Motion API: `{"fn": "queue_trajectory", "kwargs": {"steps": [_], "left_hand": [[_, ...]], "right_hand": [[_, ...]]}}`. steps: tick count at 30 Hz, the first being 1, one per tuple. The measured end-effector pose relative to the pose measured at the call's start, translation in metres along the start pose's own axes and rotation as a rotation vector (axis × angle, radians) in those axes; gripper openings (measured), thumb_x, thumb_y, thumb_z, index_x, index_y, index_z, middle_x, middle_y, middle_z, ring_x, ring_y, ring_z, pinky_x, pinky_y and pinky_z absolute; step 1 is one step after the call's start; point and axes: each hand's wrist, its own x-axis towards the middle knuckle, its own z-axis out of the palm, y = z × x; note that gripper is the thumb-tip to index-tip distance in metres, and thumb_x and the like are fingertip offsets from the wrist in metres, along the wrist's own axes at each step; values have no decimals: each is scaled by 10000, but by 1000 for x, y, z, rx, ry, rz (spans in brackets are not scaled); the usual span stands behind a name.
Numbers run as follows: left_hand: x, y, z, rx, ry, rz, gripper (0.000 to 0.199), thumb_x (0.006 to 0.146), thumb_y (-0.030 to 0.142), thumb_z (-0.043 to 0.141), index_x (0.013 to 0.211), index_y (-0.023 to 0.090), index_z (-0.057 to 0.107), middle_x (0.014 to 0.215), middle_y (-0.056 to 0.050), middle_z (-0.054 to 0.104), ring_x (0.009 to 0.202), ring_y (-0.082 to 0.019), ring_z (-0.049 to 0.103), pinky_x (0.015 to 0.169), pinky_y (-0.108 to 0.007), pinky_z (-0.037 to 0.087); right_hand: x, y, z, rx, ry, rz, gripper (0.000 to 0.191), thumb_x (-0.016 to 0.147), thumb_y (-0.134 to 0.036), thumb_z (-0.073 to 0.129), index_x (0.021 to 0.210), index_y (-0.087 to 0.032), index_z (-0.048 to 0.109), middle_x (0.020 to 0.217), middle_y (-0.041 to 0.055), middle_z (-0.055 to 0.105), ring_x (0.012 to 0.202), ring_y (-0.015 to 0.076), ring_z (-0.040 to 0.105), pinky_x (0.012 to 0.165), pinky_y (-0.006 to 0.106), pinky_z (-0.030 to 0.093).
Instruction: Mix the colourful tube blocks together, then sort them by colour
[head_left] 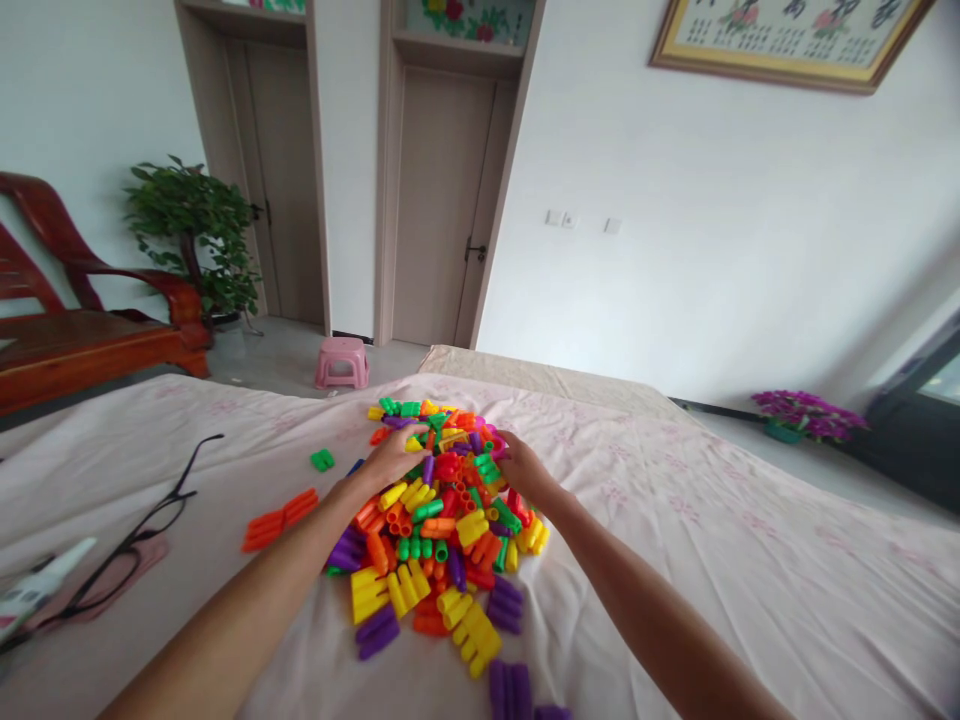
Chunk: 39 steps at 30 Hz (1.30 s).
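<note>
A heap of plastic toy building pieces [450, 525] in yellow, orange, red, green and purple lies on a pale flowered cloth. At the far left side of the heap, my left hand [396, 458] rests with its fingers apart, next to a yellow piece. On the far right side, my right hand [521, 468] touches the heap, thumb and fingers apart, beside a magenta curved piece [495, 442] and some green pieces [486, 466]. The fingertips of both hands are partly lost among the pieces.
Left of the heap lie joined orange pieces [279, 520], a green piece [322, 460], black-framed glasses [124, 565] and a white tube [45, 585]. Purple pieces [510, 690] lie at the near edge. Beyond stand a pink stool [343, 363] and a wooden chair [97, 345].
</note>
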Motion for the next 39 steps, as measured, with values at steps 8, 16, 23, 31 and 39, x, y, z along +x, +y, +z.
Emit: {"fn": "queue_trajectory", "kwargs": {"steps": [8,16,23,31,39], "left_hand": [[-38,15,-42,-43,54,82,566,821,513,582,1290,200,635,1352,-89,639,1266,-282,568,1091,-396,420],[-154,-105,-98,476,106,107,547,894,515,451,1366,265,565,1432,-73,578,1354,-275,492,1133,-426,382],[-181,-127,-69,584,268,178,455,920,406,381,1280,267,622,1398,-105,603,1356,-323,481,1105,-525,391],[-120,-47,-24,173,189,-77,628,914,559,390,1427,207,476,1464,-107,531,1365,-257,477,1165,-436,344],[-96,14,-25,1,102,183,444,944,504,397,1132,244,703,1281,-47,669,1256,-212,565,1107,-340,399]], "right_hand": [[-16,-51,-23,-410,75,-220,636,837,-106,445,1459,-232,420,950,62,730,759,187,678,740,296,518],[-36,32,-93,43,249,201,710,660,-82,528,1367,-125,484,749,54,704,548,184,666,482,257,527],[-89,100,-100,57,279,323,669,631,-119,519,1300,-121,534,625,22,674,503,201,653,452,279,524],[-108,54,-31,-48,103,119,658,761,-180,444,1419,-177,426,699,5,695,544,174,648,501,254,512],[-102,19,-27,-280,210,-240,553,885,-220,404,1436,-214,454,1009,79,738,856,218,706,746,304,534]]}}
